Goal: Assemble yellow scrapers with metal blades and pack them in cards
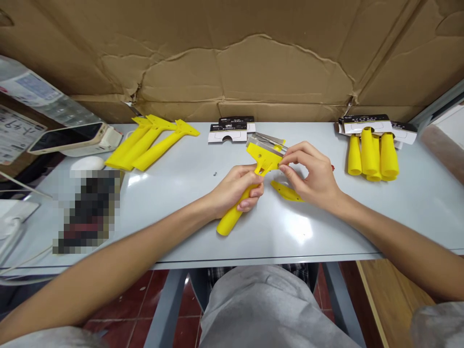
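Note:
My left hand [239,186] is wrapped round the handle of a yellow scraper [229,222], its head pointing up and away from me. A metal strip [263,146] runs along the top edge of that head. With bent fingers, my right hand [313,174] pinches at the head's right corner; whether a small part is between the fingertips is hidden. Below it, a loose yellow plate [287,192] with small holes lies partly under the right hand. Thin metal strips and another yellow piece [280,143] lie just behind the head. A small red tip [332,167] shows beside the right hand.
Several yellow scraper handles [155,145] lie at the back left, and more scrapers with black-and-white cards [369,150] at the back right. Printed cards [228,130] lie behind the hands. A tiny screw [215,173], a phone [67,137] and cables are leftward. Cardboard [253,72] walls the back.

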Tool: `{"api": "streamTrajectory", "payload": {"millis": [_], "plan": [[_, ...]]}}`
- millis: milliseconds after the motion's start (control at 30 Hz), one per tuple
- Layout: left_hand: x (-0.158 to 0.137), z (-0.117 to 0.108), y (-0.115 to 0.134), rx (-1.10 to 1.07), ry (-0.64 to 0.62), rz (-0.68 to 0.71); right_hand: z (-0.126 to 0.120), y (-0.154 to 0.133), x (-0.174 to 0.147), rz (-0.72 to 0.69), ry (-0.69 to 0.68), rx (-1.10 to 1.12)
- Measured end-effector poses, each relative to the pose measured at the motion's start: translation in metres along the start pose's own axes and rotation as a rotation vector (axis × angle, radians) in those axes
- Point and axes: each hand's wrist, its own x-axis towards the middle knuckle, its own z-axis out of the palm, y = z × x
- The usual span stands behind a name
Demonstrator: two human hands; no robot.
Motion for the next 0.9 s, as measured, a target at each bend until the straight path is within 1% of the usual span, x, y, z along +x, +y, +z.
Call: {"api": "streamTrajectory", "payload": {"millis": [200, 400, 500, 600, 667, 767, 900], "plan": [[0.001, 0.001, -0.001, -0.001, 0.001, 0.000, 0.000, 0.001, 0.000, 0.008, 0.000, 0.012], [0.004, -0.004, -0.003, -0.074, 0.009, -0.022, -0.001, 0.002, 0.002, 0.033, 0.023, 0.012], [0.007, -0.008, -0.003, -0.140, 0.048, -0.011, -0.010, 0.011, 0.006, 0.083, 0.044, -0.060], [0.010, -0.010, -0.002, -0.233, 0.087, -0.009, -0.022, 0.030, 0.009, 0.137, 0.046, -0.190], [0.011, -0.009, 0.001, -0.304, 0.125, -0.039, -0.029, 0.044, 0.010, 0.159, 0.001, -0.268], [0.011, -0.006, 0.007, -0.393, 0.184, -0.106, -0.037, 0.059, 0.010, 0.206, -0.115, -0.364], [0.011, -0.005, 0.013, -0.451, 0.225, -0.137, -0.045, 0.060, 0.012, 0.269, -0.328, -0.464]]}}
